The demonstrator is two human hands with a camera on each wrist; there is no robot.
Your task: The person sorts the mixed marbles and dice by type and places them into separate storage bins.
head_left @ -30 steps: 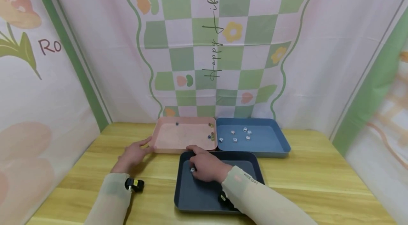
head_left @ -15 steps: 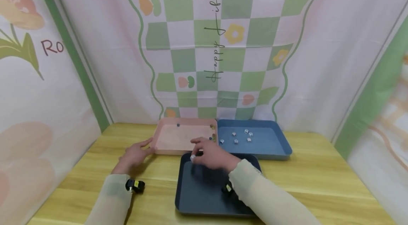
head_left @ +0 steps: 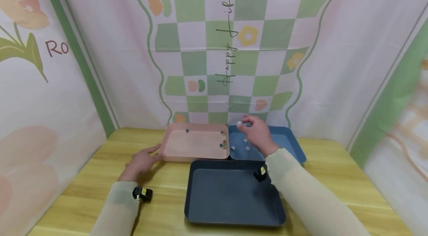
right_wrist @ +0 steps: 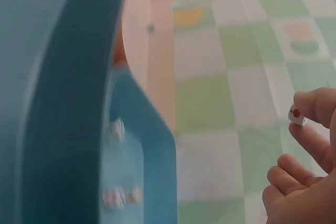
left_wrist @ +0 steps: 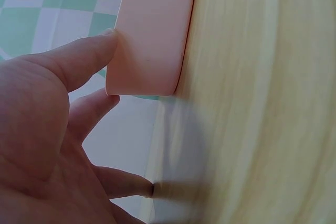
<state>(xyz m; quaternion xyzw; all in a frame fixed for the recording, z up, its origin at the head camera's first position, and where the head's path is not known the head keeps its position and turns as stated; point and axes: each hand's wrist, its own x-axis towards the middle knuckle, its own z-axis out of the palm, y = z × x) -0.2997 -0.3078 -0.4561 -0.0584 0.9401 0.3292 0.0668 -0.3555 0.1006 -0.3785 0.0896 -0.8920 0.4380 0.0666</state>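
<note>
My right hand is raised over the blue tray at the back right. Between thumb and index finger it pinches a white die, whose red dot shows in the right wrist view. Several other dice lie in the blue tray, part of them hidden behind the hand. At the pink tray, my left hand has its fingers spread and straight. Its thumb and index finger touch the front left corner, as the left wrist view shows.
A dark tray with a bare floor stands nearest, in front of the other two. Small round marble-like pieces sit mostly along the pink tray's right side. A patterned curtain hangs behind the wooden table.
My right hand has lifted the die out of the dark tray and carried it back and to the right, over the blue tray. The left hand stays at the pink tray's corner.
</note>
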